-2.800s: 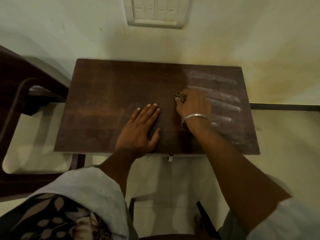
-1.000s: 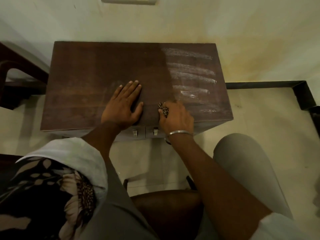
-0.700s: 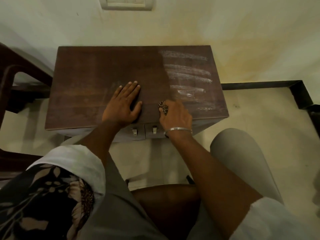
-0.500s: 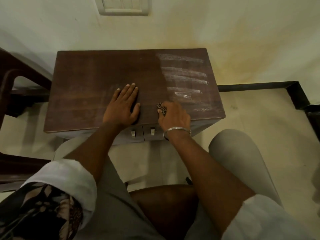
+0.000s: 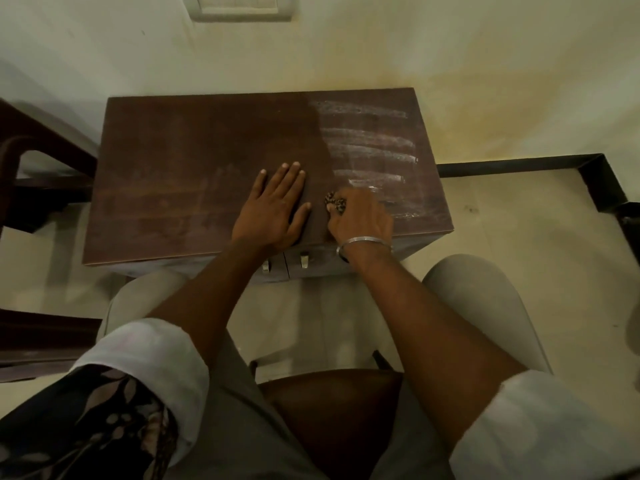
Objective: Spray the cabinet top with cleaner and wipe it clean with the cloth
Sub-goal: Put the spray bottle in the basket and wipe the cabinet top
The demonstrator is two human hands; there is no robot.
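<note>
The dark brown cabinet top [image 5: 194, 161] fills the middle of the head view. Pale streaks [image 5: 370, 147] cover its right part. My left hand [image 5: 273, 209] lies flat on the wood near the front edge, fingers spread, holding nothing. Just to its right, my right hand [image 5: 362, 216] is closed over a small patterned cloth [image 5: 335, 201], pressing it onto the top beside the streaks. Only a bunched corner of the cloth sticks out past the thumb. No spray bottle is in view.
Two small drawer handles [image 5: 284, 263] show under the front edge. A dark wooden chair [image 5: 31, 174] stands at the left. A pale wall with a switch plate [image 5: 242, 6] rises behind. My knees [image 5: 485, 299] sit close in front, over a tiled floor with black skirting [image 5: 519, 164].
My right hand drew the cloth from mid-top toward the front edge, then held nearly still. My left hand stayed flat. The camera pulled back, showing my knees.
</note>
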